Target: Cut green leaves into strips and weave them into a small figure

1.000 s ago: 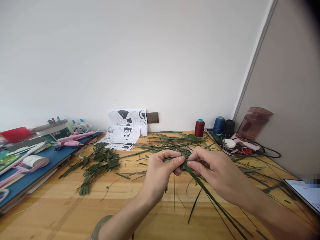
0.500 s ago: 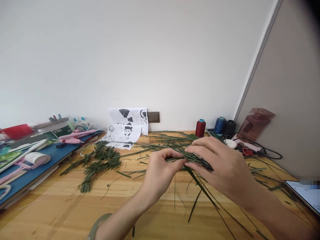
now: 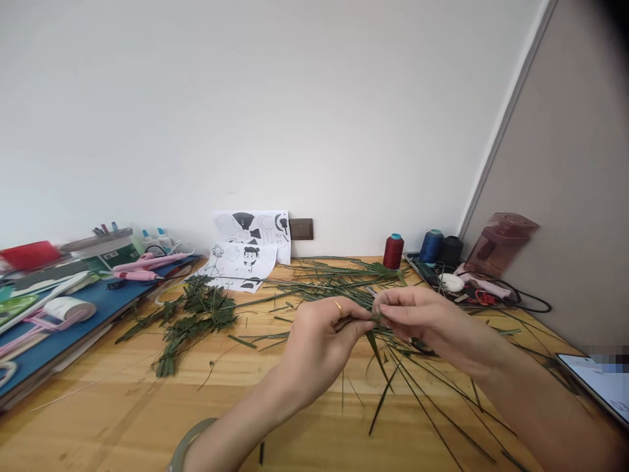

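My left hand (image 3: 327, 344) is closed in a pinch, thumb and forefinger pressed on long green grass blades (image 3: 376, 351) that hang down towards the table's front. Right beside those fingertips, my right hand (image 3: 422, 318) also pinches at the grass, its fingertips nearly meeting the left ones. A small dark shape (image 3: 423, 347) shows under the right palm; I cannot tell what it is. Behind both hands spreads a loose heap of grass blades (image 3: 339, 278). Woven-looking green leafy pieces (image 3: 196, 318) lie to the left of my left hand.
A maroon thread spool (image 3: 393, 252) stands at the back, with a blue spool (image 3: 431, 247) and cables to its right. A pink bottle (image 3: 504, 246) is by the wall. Printed sheets (image 3: 246, 262) lean behind. Pink glue gun (image 3: 142, 267) at left; phone (image 3: 597, 383) at right.
My right hand has turned and lowered slightly, its fingers now drawn in at the left fingertips. The dark shape it covered has shifted lower. My left hand keeps its pinch nearly in place.
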The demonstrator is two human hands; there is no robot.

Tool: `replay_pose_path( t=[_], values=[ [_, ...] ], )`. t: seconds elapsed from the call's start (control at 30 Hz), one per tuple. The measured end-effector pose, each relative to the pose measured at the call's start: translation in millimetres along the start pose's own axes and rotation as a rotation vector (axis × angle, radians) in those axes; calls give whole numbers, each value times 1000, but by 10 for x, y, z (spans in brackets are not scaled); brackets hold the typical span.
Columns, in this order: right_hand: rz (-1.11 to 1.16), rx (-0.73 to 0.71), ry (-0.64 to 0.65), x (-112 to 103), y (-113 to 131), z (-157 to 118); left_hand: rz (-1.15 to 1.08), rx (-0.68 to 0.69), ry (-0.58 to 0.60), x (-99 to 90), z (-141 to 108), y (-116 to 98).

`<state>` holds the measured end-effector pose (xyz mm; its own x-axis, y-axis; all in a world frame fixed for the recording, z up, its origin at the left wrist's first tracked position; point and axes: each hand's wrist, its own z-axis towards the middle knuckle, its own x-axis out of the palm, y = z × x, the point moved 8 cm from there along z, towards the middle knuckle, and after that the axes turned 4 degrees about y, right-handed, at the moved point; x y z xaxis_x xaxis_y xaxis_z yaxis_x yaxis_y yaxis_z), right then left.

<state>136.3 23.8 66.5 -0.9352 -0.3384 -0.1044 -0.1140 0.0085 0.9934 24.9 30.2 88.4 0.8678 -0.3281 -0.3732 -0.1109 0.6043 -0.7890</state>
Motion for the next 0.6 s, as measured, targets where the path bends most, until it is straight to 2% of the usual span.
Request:
replay_pose_path(
  t=[0.07,0.13,0.2,0.3,0.4,0.5,0.6],
  values=[
    [252,96,99,49,-145,56,-194,-164,30,23,21,130],
    [329,100,122,72,-188,90,-341,-292,42,43,32,231],
    [211,10,64,52,-121,89,-418,-361,28,43,43,291],
    [-263,-192,-171,-5,136,-21,-438,-403,-18,24,48,328],
    [-674,-344,-384,55,366,-186,-358,-381,-64,-2,25,287],
    [-808,-422,-458,165,418,-256,-156,-288,-128,-57,-16,179],
    [-884,-490,-560,234,419,-292,108,-133,-208,-104,-62,37]
  ],
)
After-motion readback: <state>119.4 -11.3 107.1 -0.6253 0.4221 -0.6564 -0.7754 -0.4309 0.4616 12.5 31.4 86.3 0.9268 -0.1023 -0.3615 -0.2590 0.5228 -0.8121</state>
